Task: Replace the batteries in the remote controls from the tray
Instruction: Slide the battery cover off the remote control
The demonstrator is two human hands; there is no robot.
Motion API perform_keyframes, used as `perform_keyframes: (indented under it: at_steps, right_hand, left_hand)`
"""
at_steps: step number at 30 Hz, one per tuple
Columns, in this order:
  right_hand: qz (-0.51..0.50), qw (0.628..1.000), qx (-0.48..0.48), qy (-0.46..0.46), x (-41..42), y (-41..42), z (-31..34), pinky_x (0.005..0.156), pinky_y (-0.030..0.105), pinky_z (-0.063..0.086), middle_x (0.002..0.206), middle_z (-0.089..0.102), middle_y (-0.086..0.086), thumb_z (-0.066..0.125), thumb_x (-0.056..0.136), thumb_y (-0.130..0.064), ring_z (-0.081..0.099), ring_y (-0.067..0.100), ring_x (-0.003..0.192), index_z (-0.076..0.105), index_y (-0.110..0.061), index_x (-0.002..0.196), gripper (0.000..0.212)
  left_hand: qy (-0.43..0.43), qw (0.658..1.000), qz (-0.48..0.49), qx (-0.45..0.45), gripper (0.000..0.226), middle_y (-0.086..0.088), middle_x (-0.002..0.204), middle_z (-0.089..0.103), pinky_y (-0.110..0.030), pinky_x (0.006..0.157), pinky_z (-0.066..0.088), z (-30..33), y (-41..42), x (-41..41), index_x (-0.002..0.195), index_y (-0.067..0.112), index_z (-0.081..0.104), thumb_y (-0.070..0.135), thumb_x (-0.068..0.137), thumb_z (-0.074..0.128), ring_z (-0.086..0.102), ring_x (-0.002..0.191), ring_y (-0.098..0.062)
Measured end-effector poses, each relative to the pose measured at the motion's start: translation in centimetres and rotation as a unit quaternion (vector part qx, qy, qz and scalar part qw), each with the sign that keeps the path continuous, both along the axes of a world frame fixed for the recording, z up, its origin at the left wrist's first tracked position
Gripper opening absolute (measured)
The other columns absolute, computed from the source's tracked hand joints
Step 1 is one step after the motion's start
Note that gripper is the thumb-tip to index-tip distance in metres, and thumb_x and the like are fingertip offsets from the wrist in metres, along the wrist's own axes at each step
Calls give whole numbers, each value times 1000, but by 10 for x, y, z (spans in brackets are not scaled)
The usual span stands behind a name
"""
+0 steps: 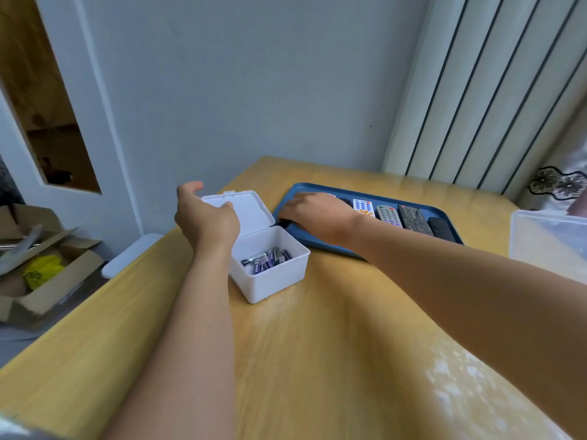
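Lower left: open cardboard box (47, 274) on the floor. Centre: left hand (205, 217), fingers relaxed and spread, at the raised lid of a small white plastic box (270, 274) of purple batteries (265, 260). Right of centre: right hand (317, 214) curled over a black remote control (283, 222) at the left end of a blue plastic tray (444, 217); more remotes (413, 217) rowed alongside, on a yellow wooden table (317, 344).

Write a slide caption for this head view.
Right hand reaches a remote on the tray; battery box open.
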State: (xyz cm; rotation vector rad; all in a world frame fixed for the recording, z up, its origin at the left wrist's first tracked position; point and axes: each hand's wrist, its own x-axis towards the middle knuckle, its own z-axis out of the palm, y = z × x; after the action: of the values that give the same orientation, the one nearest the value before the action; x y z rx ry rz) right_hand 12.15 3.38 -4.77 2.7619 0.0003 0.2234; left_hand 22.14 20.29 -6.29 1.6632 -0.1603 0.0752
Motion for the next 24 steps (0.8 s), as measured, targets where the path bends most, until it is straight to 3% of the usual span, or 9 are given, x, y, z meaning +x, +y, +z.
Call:
perform_keyframes:
  at_steps: [3, 5, 8, 9, 11, 13, 15, 18, 24]
  right_hand:
    - [25, 964, 158, -212, -31, 5, 18, 79, 37, 52, 105, 72, 2, 59, 91, -4, 63, 21, 96, 69, -14, 114, 27]
    - [-4, 884, 292, -365, -64, 11, 37, 73, 29, 52, 88, 70, -2, 65, 90, -6, 61, 9, 75, 68, -11, 110, 20]
    - [-45, 728, 536, -425, -123, 19, 58, 62, 22, 46, 76, 63, -2, 64, 94, -6, 55, 8, 61, 60, -12, 118, 25]
    - [-47, 673, 609, -417, -140, 19, 58, 62, 26, 45, 74, 60, 2, 62, 95, -5, 52, 13, 62, 60, -12, 120, 26]
    - [-45, 577, 715, -392, -163, 22, 51, 69, 37, 45, 77, 55, 11, 60, 96, -1, 47, 26, 73, 63, -12, 119, 26]
    - [-53, 528, 752, -392, -183, 23, 36, 69, 41, 45, 82, 55, 16, 59, 96, 0, 48, 30, 77, 63, -11, 120, 27]
    - [-78, 521, 748, -403, -197, 24, 22, 58, 35, 46, 78, 57, 15, 59, 97, -1, 51, 25, 65, 60, -10, 123, 28]
    - [-109, 535, 736, -401, -212, 17, 8, 51, 35, 44, 73, 61, 7, 59, 97, -3, 52, 20, 57, 61, -13, 121, 26]
    - [-164, 619, 672, -372, -222, 5, -9, 59, 40, 58, 108, 62, 10, 82, 79, -7, 67, 31, 70, 63, -19, 121, 47]
  left_hand:
    - [13, 999, -13, 35, 54, -7, 137, 53, -32, 94, 45, -1, -2, -1, 139, 13, 45, 6, 88, 65, 52, 125, -27]
    - [-35, 993, -4, 115, 59, -12, 143, 47, -38, 99, 40, 2, -3, -9, 141, 8, 42, 18, 90, 68, 44, 132, -33]
    - [-281, 951, 41, 121, 60, -13, 140, 48, -41, 104, 36, 22, -11, -38, 137, 6, 48, 35, 89, 67, 39, 136, -32]
    - [-319, 945, -13, 66, 57, -10, 136, 53, -34, 103, 38, 29, -18, -54, 135, 8, 52, 39, 90, 66, 45, 132, -26]
    - [-201, 939, -275, -51, 51, -3, 123, 64, -24, 92, 48, 41, -28, -97, 130, 16, 57, 46, 90, 64, 61, 116, -20]
    - [7, 840, -539, -68, 43, -4, 113, 69, -33, 77, 56, 41, -38, -146, 125, 20, 60, 45, 90, 61, 70, 101, -28]
    - [74, 766, -638, -36, 29, -8, 111, 70, -36, 63, 57, 29, -45, -174, 128, 17, 58, 22, 99, 59, 71, 81, -33]
    - [82, 759, -645, -25, 29, -12, 99, 68, -32, 54, 54, 11, -51, -190, 128, 14, 57, 5, 101, 52, 66, 67, -27]
    - [121, 741, -659, -37, 24, -13, 91, 56, -30, 50, 43, -9, -58, -202, 127, 9, 51, 11, 105, 42, 52, 60, -19]
